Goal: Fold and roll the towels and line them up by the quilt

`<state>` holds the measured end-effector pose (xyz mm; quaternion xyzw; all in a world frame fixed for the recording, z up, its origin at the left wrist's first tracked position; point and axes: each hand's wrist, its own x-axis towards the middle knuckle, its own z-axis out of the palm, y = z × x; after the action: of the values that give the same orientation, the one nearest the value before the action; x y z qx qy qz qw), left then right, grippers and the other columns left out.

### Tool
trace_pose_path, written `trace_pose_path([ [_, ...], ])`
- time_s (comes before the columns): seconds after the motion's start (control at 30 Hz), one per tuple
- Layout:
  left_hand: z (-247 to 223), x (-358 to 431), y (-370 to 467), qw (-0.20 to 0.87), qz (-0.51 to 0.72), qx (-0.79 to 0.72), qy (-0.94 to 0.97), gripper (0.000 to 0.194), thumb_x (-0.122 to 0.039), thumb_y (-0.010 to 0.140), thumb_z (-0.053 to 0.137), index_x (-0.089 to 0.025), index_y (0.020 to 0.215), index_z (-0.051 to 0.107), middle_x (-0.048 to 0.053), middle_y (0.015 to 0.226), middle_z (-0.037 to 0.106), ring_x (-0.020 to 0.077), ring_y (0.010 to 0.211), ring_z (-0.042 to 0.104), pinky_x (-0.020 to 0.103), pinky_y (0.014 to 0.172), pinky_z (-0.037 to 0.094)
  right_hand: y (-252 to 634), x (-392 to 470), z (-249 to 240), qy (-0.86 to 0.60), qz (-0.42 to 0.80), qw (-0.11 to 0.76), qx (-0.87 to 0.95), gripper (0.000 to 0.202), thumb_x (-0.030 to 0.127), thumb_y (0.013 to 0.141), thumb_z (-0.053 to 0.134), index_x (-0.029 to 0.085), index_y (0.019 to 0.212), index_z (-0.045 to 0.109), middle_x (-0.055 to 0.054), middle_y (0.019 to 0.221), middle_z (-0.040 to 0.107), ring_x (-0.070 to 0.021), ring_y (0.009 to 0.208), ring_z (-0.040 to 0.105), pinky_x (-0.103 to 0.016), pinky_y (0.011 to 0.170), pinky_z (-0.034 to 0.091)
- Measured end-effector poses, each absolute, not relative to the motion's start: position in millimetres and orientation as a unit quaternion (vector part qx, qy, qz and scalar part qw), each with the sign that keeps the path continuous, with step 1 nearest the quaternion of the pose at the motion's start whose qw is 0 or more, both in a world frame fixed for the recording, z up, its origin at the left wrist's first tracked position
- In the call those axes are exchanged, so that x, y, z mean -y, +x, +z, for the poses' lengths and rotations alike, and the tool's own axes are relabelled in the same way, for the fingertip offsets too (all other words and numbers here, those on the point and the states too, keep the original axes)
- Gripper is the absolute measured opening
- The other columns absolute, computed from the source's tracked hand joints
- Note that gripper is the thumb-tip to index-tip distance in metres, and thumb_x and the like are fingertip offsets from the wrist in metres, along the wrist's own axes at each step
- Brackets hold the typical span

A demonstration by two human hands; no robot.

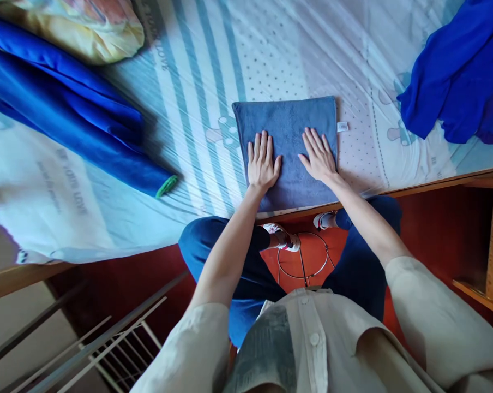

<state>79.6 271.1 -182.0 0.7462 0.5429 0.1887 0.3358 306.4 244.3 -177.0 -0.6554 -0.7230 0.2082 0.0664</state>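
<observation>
A grey-blue square cloth (pixel 289 117) lies spread out at the near edge of the bed, with a small white tag (pixel 342 126) sticking out on its right side. My left hand (pixel 264 162) rests palm down on the left part of the cloth, fingers extended. On the right part, my right hand (pixel 318 155) lies flat with its fingers slightly spread. Bare cloth shows between the two hands, and neither hand grips anything.
Rolled or folded blue fabric (pixel 78 120) with a green end lies on the left, below a yellowish bundle (pixel 107 33). Crumpled blue fabric (pixel 459 76) is at the right. The bed's wooden edge (pixel 430 187) runs above my knees; a white rack (pixel 124 349) stands lower left.
</observation>
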Motion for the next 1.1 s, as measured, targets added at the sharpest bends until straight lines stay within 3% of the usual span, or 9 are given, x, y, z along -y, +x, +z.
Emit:
trace_pose_path([
  [0.23,-171,-222,67,0.339,0.184,-0.575,0.721,0.076,-0.055,0.1,0.043,-0.014,0.165,0.037,0.011,0.176,0.021,0.0276,0.166,0.003,0.049,0.136,-0.002,313,-207,-169,-0.709,0.21,0.074,0.669,0.072,0.04,0.108,0.034,0.013,0.171,0.016,-0.012,0.178,0.013,-0.0298,0.167,0.004,-0.061,0.135,0.003],
  [0.53,-169,-138,66,0.324,0.138,-0.595,0.723,0.074,-0.052,0.102,0.034,-0.013,0.166,0.035,0.014,0.175,0.024,0.0284,0.166,0.01,0.051,0.136,0.004,296,-125,-153,-0.736,0.224,0.064,0.636,0.067,0.035,0.106,0.034,0.011,0.168,0.028,-0.015,0.175,0.024,-0.0274,0.165,0.018,-0.055,0.136,0.01],
  [0.87,-181,-253,53,0.35,0.177,-0.549,0.738,0.087,-0.068,0.092,0.052,-0.016,0.161,0.043,0.012,0.175,0.026,0.0317,0.166,0.004,0.053,0.135,0.002,334,-224,-186,-0.703,0.198,0.084,0.678,0.075,0.047,0.108,0.035,0.012,0.171,0.015,-0.014,0.178,0.014,-0.0312,0.167,0.005,-0.063,0.134,0.005],
  [1.0,-185,-306,51,0.357,0.18,-0.547,0.735,0.091,-0.075,0.092,0.05,-0.016,0.161,0.042,0.008,0.175,0.028,0.0296,0.166,0.0,0.051,0.136,-0.002,349,-268,-199,-0.694,0.207,0.095,0.683,0.079,0.059,0.107,0.029,0.017,0.172,0.013,-0.007,0.179,0.014,-0.0315,0.167,-0.002,-0.062,0.136,0.004],
  [1.1,-192,-339,47,0.346,0.171,-0.55,0.74,0.091,-0.073,0.097,0.044,-0.013,0.163,0.031,0.003,0.178,0.02,0.0262,0.166,-0.005,0.052,0.135,-0.009,358,-295,-205,-0.704,0.186,0.098,0.679,0.081,0.065,0.106,0.026,0.018,0.171,0.016,-0.004,0.179,0.014,-0.0303,0.167,-0.001,-0.054,0.138,-0.001],
])
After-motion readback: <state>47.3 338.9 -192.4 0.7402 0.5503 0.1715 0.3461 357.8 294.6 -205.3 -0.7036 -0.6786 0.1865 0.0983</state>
